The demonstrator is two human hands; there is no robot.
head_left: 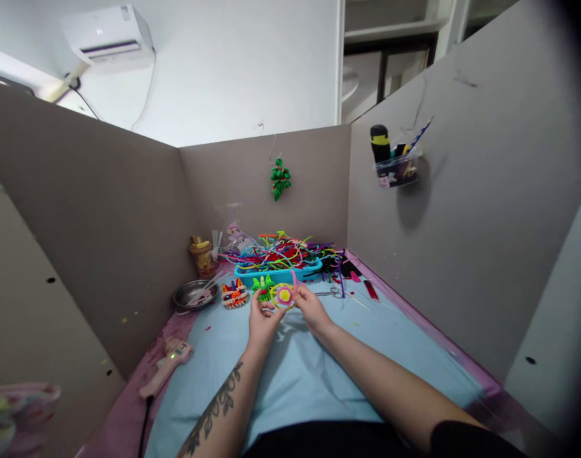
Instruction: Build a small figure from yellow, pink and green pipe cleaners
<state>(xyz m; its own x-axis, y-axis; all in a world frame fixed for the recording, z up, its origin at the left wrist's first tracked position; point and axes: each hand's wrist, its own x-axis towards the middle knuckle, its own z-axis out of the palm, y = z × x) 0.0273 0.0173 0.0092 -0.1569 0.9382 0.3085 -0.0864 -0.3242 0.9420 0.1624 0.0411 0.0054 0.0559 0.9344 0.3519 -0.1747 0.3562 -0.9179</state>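
Note:
Between my two hands is a pipe-cleaner flower [284,295] with a yellow centre, a pink ring and a yellow outer frame. My left hand [263,324] grips it from the left and below, thumb at its lower edge. At its right edge, my right hand [311,308] pinches it, and a pink pipe-cleaner end [293,277] sticks up near those fingertips. Just behind my left fingers lies a green pipe-cleaner figure [260,285]. An orange, white and blue pipe-cleaner figure [234,294] rests to its left.
Behind the hands, a blue tray [252,278] is heaped with coloured pipe cleaners [290,252]. Scissors [335,292] lie to the right. At left are a metal bowl [195,294], a cup [203,257] and a pink glue gun [169,366] with a cord. Grey partitions enclose the table.

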